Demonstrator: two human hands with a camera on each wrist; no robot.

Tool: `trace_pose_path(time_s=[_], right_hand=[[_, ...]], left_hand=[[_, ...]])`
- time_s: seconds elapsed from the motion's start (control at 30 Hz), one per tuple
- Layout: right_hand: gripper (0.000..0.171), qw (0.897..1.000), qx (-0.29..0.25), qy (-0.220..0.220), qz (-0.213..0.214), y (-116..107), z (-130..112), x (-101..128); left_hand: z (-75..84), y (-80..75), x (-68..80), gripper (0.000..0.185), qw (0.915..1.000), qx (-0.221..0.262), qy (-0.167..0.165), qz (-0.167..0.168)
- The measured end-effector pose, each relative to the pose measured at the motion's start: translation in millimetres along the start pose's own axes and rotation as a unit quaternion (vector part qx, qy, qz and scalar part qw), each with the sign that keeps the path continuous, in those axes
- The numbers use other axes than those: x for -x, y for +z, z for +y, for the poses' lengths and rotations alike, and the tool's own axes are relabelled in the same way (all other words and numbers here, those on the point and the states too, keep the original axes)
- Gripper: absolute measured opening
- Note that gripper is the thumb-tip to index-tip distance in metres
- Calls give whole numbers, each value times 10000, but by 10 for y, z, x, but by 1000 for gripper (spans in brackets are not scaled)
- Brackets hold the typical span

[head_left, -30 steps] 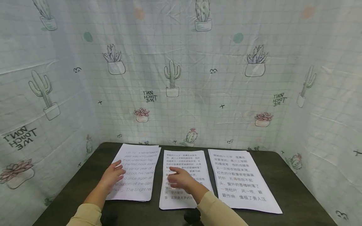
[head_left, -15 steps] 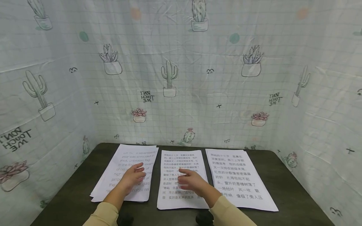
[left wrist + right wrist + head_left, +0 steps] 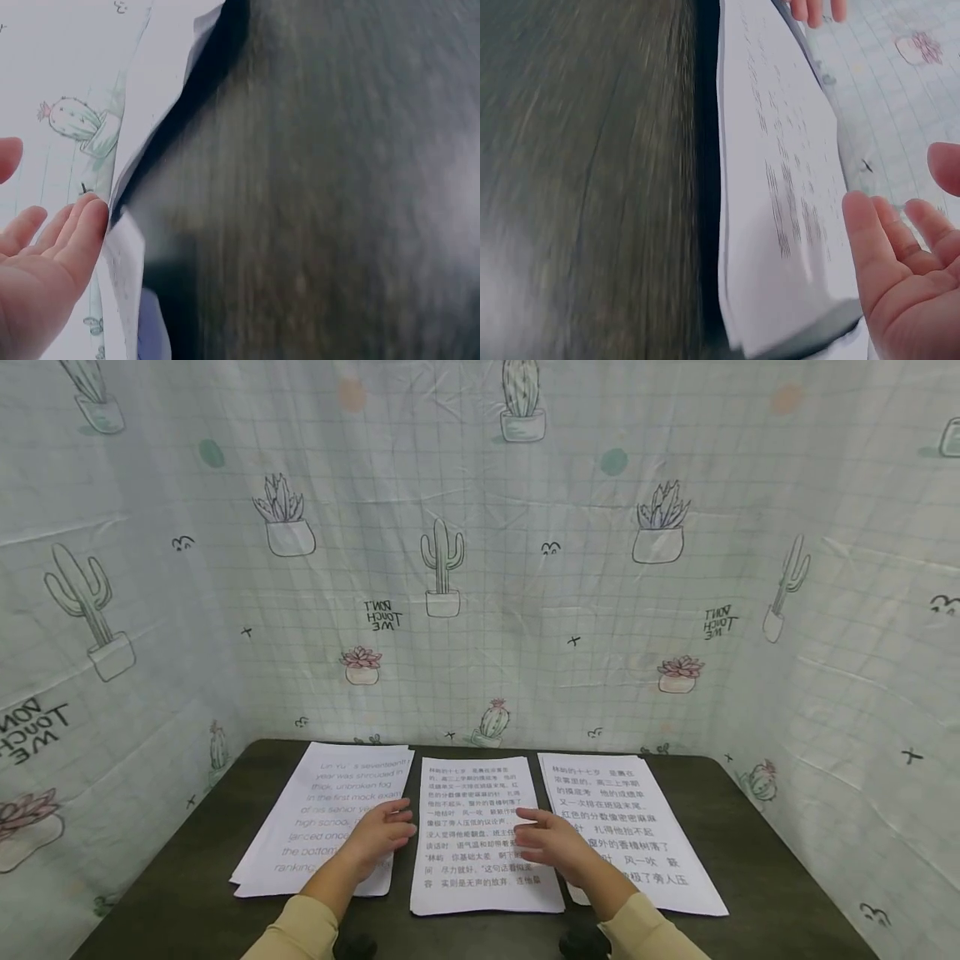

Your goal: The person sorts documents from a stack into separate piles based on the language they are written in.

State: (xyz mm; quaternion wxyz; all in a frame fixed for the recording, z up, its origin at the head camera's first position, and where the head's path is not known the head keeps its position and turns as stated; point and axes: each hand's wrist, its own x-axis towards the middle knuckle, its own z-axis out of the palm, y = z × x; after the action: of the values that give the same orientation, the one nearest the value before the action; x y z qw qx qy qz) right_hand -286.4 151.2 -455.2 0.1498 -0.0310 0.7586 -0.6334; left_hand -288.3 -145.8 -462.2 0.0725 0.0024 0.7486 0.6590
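Three stacks of printed paper lie side by side. The left stack (image 3: 300,827) bears English text, with a lower sheet's corner poking out. Chinese text covers the middle stack (image 3: 465,843) and, in larger print, the right stack (image 3: 645,835). My left hand (image 3: 381,837) hovers over the right edge of the left stack, fingers loosely bent and pointing inward, holding nothing. Over the gap between the middle and right stacks is my right hand (image 3: 551,842), also with nothing in it. Both wrist views show relaxed fingers (image 3: 82,240) and an empty palm (image 3: 915,300).
The papers rest on a dark wooden table (image 3: 187,852). A pale curtain (image 3: 480,677) printed with cacti surrounds it at the back and both sides. Two dark round objects sit under the wrists, one black object (image 3: 354,946) left and another black object (image 3: 585,942) right.
Both hands have moved to the right above the papers, the left from mid-stack to its right edge, the right from the middle stack to its right side. The stacks stay in place.
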Motion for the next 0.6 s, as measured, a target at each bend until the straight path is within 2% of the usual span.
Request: trace_pose_path(time_s=[0.2, 0.37, 0.6], right_hand=[[55, 9988, 69, 46, 483, -133, 53, 43], [52, 9959, 165, 82, 890, -233, 103, 81], [51, 9955, 197, 227, 894, -333, 180, 147]], left_hand=[[-8, 74, -15, 64, 9999, 32, -69, -129], [-27, 115, -3, 64, 9998, -120, -59, -144], [-77, 104, 7, 62, 9991, -349, -203, 157]])
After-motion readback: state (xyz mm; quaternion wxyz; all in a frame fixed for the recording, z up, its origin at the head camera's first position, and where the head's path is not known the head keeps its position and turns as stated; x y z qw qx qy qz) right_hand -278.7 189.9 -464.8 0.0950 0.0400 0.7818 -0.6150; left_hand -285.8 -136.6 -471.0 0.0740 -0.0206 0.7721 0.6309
